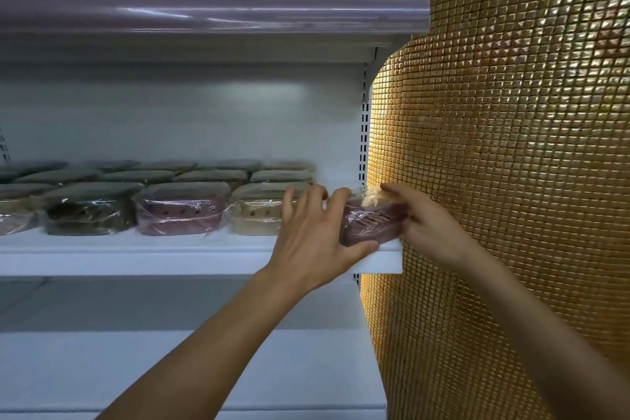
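Observation:
A maroon soap dish wrapped in clear film (370,223) sits tilted at the right end of the white shelf (136,254). My left hand (315,235) grips its left end, thumb under the front edge and fingers over the top. From the right, my right hand (424,218) holds the other end, fingers curled over the wrapped top. Part of the dish is hidden behind both hands.
Rows of wrapped soap dishes fill the shelf to the left: a beige one (255,215), a pink one (180,211), an olive one (90,211). A gold mosaic-tiled column (511,147) stands close on the right. A purple-edged shelf (204,14) hangs above, another white shelf (238,368) lies below.

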Available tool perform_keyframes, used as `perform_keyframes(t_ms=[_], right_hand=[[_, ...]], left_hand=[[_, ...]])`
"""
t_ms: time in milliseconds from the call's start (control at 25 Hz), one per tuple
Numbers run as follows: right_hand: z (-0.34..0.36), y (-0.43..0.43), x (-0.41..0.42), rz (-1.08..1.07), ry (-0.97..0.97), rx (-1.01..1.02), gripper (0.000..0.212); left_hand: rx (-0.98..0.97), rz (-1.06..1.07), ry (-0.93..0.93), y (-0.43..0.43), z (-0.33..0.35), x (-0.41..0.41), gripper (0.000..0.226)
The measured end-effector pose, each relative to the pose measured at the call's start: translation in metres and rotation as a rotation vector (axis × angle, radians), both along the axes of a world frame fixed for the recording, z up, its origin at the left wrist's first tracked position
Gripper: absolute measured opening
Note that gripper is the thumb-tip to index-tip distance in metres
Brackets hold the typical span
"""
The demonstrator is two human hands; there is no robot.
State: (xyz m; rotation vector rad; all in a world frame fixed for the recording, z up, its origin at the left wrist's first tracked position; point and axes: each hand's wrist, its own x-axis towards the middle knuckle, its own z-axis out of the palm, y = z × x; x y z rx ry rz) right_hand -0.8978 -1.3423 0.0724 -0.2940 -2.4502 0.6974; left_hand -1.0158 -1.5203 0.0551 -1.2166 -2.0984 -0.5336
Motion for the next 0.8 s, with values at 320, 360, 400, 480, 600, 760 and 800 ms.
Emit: perform_keyframes(t_ms=[320,360,400,480,600,760,800], right_hand=[[0.041,-0.017,-0.048,-0.005,-0.051,0.059,0.041],[0.047,-0.018,-0.058,0.008,-0.08,0.09,0.041],[0.054,-0.021,-0.068,0.015,-0.119,0.108,0.042],[0.067,-0.024,-0.088,0.029,-0.226,0.149,0.046],[0.082,-0.027,-0.125,-0.009,-0.441,0.166,0.052],[0.09,-0.043,-0.147,-0.097,-0.681,0.232,0.02],[0.092,-0.046,-0.149,-0.108,-0.71,0.242,0.015]], left_hand=[[-0.054,0.063,0.061,0.004,0.01,-0.009,0.087],[-0.079,0.053,0.067,0.003,0.012,-0.013,0.088],[-0.103,0.045,0.075,0.001,0.013,-0.017,0.088],[-0.139,0.044,0.091,-0.002,0.015,-0.022,0.089],[-0.151,0.051,0.104,-0.001,0.019,-0.027,0.088],[-0.106,0.071,0.071,0.0,0.015,-0.033,0.086],[-0.088,0.079,0.069,0.0,0.015,-0.033,0.087]])
